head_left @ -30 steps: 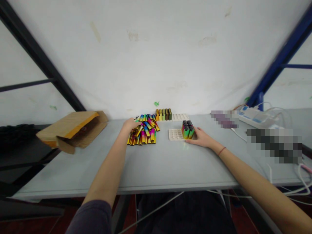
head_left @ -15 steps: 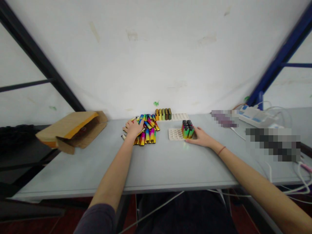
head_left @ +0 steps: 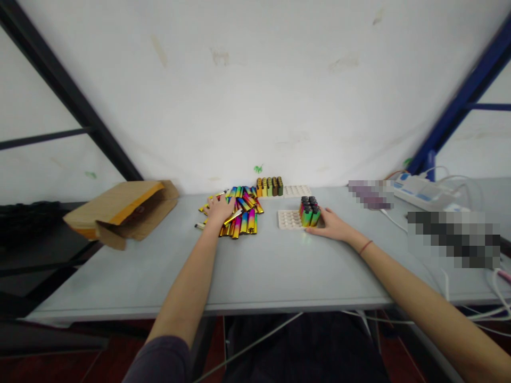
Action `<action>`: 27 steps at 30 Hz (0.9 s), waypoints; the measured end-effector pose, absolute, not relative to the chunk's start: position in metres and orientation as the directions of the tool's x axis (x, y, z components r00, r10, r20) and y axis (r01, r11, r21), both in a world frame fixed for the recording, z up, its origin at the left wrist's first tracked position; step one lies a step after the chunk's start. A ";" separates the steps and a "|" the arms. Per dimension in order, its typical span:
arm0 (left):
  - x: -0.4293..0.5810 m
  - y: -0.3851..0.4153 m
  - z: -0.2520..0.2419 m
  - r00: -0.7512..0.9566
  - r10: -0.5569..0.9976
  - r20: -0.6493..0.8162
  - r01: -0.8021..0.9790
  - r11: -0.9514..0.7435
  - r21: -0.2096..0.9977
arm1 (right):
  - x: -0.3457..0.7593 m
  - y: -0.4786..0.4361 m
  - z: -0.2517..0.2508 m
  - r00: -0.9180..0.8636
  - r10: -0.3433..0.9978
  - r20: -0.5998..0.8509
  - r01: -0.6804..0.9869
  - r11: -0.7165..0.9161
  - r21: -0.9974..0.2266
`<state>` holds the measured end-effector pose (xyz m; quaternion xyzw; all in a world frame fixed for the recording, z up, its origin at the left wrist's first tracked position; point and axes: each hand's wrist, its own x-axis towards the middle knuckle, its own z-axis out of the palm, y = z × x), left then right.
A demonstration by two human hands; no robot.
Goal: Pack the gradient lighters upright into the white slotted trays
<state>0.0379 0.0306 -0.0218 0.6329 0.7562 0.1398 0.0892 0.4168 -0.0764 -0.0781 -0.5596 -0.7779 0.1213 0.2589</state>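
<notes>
My left hand [head_left: 217, 208] lies over the left part of a loose pile of shiny rainbow-and-gold lighters [head_left: 244, 221]. Its fingers look spread on top of them; what is under the palm is hidden. At the right end of a white tray with round hollows [head_left: 288, 219], my right hand [head_left: 332, 225] grips the tray, thumb at the front edge and fingers round the far side. Several lighters with black tops [head_left: 310, 211] stand upright in that end of the tray, right by the fingers. The hollows on its left side hold nothing.
Behind, against the wall, a second white tray [head_left: 298, 190] holds several upright gold and dark lighters [head_left: 270, 186] on its left. An opened cardboard box [head_left: 120, 210] lies at the left. A power strip [head_left: 423, 192] and white cables sit at the right.
The view has shifted slightly. My left hand stays on the pile, where a few lighters under and beside it have moved a little. My right hand keeps its hold on the tray.
</notes>
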 end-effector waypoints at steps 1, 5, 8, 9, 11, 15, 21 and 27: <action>0.036 0.031 -0.021 -0.178 0.983 0.048 0.933 0.153 0.325 | 0.417 -0.076 -0.078 -0.238 0.934 0.265 0.810 0.342 -0.477; 0.029 0.030 -0.021 -0.150 0.988 0.037 0.936 0.129 0.328 | 0.417 -0.076 -0.077 -0.244 0.936 0.255 0.812 0.341 -0.474; 0.028 0.026 -0.019 -0.170 0.984 0.053 0.932 0.143 0.333 | 0.417 -0.075 -0.077 -0.254 0.934 0.251 0.814 0.347 -0.466; 0.030 0.024 -0.018 -0.181 0.979 0.094 0.931 0.140 0.336 | 0.417 -0.075 -0.078 -0.257 0.933 0.252 0.816 0.349 -0.461; 0.041 0.017 -0.013 -0.149 0.963 0.224 0.930 0.059 0.363 | 0.416 -0.075 -0.078 -0.261 0.932 0.251 0.818 0.352 -0.456; 0.093 -0.001 -0.005 0.281 0.872 0.401 0.757 -0.458 0.466 | 0.416 -0.076 -0.077 -0.254 0.930 0.267 0.804 0.356 -0.477; 0.184 -0.018 -0.017 0.688 0.700 0.192 0.458 -0.623 0.634 | 0.415 -0.077 -0.076 -0.255 0.923 0.288 0.793 0.370 -0.485; 0.201 -0.012 -0.030 0.690 0.684 0.238 0.340 -0.596 0.727 | 0.415 -0.075 -0.077 -0.270 0.921 0.281 0.780 0.381 -0.497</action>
